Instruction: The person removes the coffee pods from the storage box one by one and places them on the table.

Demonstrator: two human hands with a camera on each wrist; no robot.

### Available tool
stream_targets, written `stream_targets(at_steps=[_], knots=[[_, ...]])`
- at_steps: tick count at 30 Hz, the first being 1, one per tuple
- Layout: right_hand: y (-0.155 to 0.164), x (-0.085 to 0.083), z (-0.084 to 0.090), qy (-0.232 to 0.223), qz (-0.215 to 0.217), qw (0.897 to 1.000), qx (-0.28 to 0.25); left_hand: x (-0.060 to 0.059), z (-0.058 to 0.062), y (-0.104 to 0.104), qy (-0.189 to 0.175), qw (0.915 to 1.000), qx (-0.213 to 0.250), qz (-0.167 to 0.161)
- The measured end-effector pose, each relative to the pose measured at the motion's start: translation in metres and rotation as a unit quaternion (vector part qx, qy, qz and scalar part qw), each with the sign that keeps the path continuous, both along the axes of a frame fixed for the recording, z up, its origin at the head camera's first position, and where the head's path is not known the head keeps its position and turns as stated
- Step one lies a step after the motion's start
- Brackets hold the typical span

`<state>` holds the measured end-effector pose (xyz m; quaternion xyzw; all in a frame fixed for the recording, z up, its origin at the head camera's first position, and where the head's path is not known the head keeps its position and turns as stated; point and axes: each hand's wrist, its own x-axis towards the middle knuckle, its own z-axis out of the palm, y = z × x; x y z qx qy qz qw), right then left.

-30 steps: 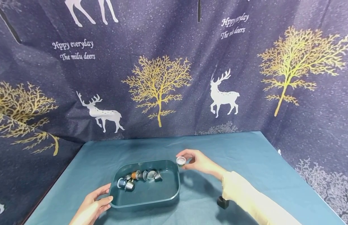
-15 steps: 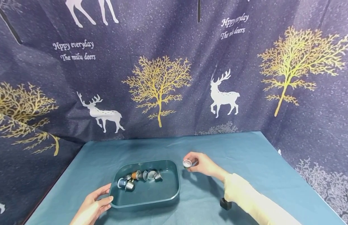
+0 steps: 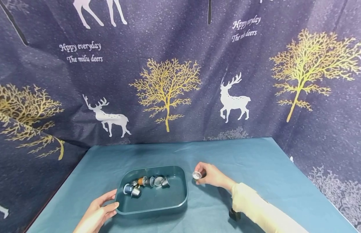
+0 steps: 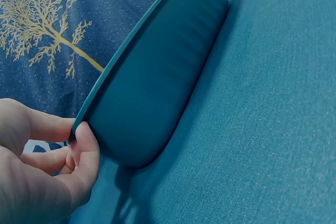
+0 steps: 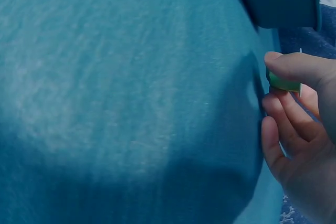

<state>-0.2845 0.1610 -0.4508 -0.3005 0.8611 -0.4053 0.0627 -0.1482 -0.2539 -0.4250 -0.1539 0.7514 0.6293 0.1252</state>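
Capsule (image 3: pixel 196 175) pinched just beside the tray (image 3: pixel 184 194) rim's right edge.

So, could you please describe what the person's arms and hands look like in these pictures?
Both hands are bare: no gloves, rings or markings show. The right hand comes from a long, pale cream sleeve reaching to the wrist. The left hand shows no sleeve in view. A small dark object sits under the right forearm.
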Motion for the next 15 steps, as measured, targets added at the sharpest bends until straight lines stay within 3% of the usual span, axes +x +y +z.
stream_targets(at_steps=[15], knots=[[-0.0038, 0.0021, -0.0074, 0.004, 0.005, 1.0, 0.006, -0.0008, 0.0022, 0.0021, 0.005, 0.9999, -0.01, -0.006]])
